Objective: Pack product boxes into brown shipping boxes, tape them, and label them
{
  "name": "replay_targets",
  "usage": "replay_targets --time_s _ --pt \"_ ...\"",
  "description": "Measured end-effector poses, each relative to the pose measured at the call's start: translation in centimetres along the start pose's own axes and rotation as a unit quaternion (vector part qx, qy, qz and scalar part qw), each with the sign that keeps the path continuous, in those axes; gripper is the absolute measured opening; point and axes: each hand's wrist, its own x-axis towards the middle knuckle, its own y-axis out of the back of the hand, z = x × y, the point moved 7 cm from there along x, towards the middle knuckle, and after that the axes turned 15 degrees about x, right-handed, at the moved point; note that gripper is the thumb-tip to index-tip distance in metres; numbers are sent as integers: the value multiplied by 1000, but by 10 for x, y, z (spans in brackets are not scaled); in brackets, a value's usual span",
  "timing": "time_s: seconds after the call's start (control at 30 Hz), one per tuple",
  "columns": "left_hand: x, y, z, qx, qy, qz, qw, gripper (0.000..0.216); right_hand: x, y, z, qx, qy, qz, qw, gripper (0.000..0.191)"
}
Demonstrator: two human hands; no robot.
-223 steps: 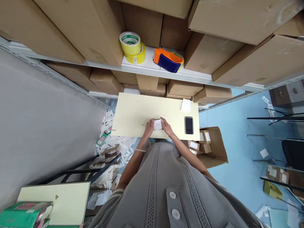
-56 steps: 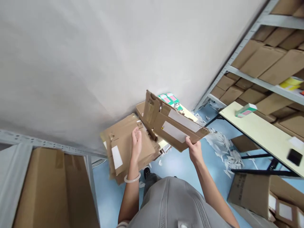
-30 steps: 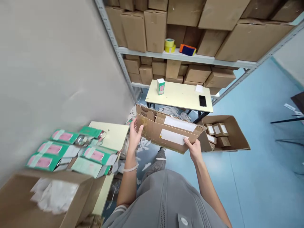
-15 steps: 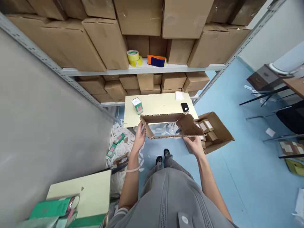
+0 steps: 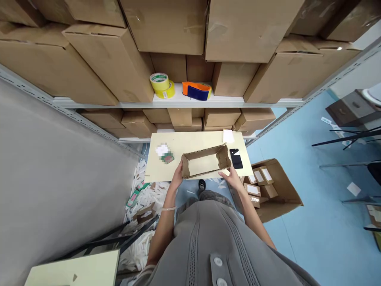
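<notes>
I hold an opened-out brown cardboard box [image 5: 224, 158] with no bottom, over the near edge of a pale yellow table [image 5: 178, 145]; the tabletop shows through it. My left hand [image 5: 177, 177] grips the box's left end. At its right near corner, my right hand [image 5: 229, 177] is closed on the wall. A small green and white box [image 5: 165, 154] lies on the table to the left of the cardboard box. A black phone [image 5: 236, 158] lies just right of it, with a white slip of paper [image 5: 228, 136] behind.
A shelf rack packed with cardboard boxes [image 5: 166, 31] rises behind the table, with yellow tape rolls [image 5: 161, 84] and an orange-blue tape dispenser [image 5: 197, 89] on it. An open carton of small boxes [image 5: 269, 186] sits on the blue floor at right. White paper scraps [image 5: 142, 190] litter the floor left.
I have turned from the side table to the yellow table and stepped closer. The box, carried in both hands, has come down over the table's near edge.
</notes>
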Motion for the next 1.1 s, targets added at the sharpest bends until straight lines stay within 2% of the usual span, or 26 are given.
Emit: replay_targets --time_s 0.1,0.23,0.47,0.63,0.77,0.83,0.93,1.1 --pt "30 -4 -7 -16 27 -4 1000 71 36 1 14 -17 -23 -20 999 73" --pt "61 -1 -20 -20 64 -2 998 71 65 -1 25 -64 -33 -21 997 71" --pt "104 5 -22 -23 44 -43 998 74 93 -9 26 -82 -23 10 996 75" --pt "126 2 -44 0 84 -34 996 73 104 -12 42 -91 -48 5 995 78" --pt "115 12 -66 48 119 -41 991 71 99 -8 52 -85 -66 24 994 84" --pt "101 22 -67 75 106 -38 991 69 95 -7 49 -84 -57 30 994 86" --pt "79 30 -55 108 48 -55 992 66 91 -9 38 -93 -38 30 995 88" --pt "60 17 -23 158 -22 -82 984 66 92 -17 25 -103 -13 8 995 86"
